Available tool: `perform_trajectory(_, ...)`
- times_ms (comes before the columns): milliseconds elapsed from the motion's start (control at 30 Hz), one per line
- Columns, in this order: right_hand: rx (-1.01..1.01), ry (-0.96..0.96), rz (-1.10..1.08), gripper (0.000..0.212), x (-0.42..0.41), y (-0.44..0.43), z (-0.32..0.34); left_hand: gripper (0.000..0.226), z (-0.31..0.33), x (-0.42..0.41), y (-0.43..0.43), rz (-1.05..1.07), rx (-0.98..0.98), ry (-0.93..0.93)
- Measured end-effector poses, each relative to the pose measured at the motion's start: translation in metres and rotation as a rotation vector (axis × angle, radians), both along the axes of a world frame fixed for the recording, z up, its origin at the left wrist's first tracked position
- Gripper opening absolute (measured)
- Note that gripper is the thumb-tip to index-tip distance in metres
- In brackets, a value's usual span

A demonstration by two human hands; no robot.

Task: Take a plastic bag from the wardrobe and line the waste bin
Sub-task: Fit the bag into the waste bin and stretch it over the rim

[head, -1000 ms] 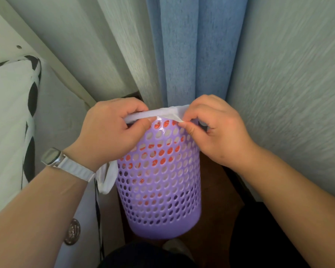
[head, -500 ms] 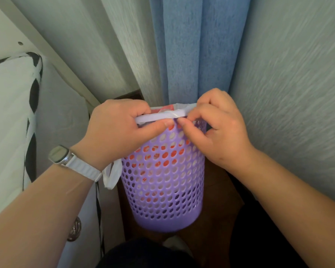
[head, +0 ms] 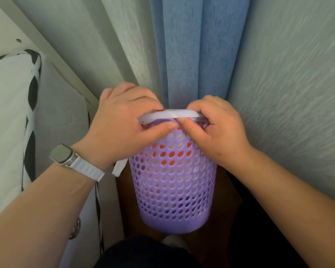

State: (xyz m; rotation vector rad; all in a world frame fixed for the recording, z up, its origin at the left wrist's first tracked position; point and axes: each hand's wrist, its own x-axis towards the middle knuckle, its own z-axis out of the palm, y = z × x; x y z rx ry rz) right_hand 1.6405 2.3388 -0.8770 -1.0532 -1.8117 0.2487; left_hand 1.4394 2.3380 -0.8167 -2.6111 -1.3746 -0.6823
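Hands (head: 124,122) on white-lined lilac bin (head: 174,182)

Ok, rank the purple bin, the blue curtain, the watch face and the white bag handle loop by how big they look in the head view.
1. blue curtain
2. purple bin
3. watch face and bag handle loop: they look about alike, and the loop is partly hidden behind the left wrist, so I won't rank them.
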Motion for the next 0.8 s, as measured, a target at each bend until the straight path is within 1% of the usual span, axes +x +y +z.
perform_trajectory(133, -0.042, -0.006, -0.008, 0.016, -0.004, -0.002, -0.004, 0.031, -0.005, 0.006, -0.002, -0.118, -0.101, 0.045)
perform_trajectory(233, -0.083, -0.007, 0.038, 0.015, -0.006, -0.003, -0.001, 0.024, -0.008, 0.004, -0.002, -0.135, -0.148, 0.035)
perform_trajectory(367, -0.071, -0.037, 0.162, 0.026, 0.006, 0.005, 0.008, 0.019, -0.006, -0.003, 0.003, -0.126, -0.188, 0.004)
perform_trajectory(467, -0.076, -0.018, 0.171, 0.026, 0.018, 0.012, 0.011, 0.017, -0.002, -0.009, 0.005, -0.098, -0.211, -0.07)
perform_trajectory(600, -0.112, -0.029, 0.181, 0.019, 0.019, 0.014, 0.006, 0.014, 0.001, -0.011, 0.002, -0.029, -0.234, -0.218)
perform_trajectory(700, -0.124, 0.019, 0.136, 0.015, 0.016, 0.013, 0.004, 0.013, 0.001, -0.006, -0.002, -0.009, -0.27, -0.281)
perform_trajectory(800, -0.086, 0.052, 0.089, 0.015, 0.014, 0.01, 0.004, 0.014, 0.003, -0.003, -0.005, -0.011, -0.331, -0.339)
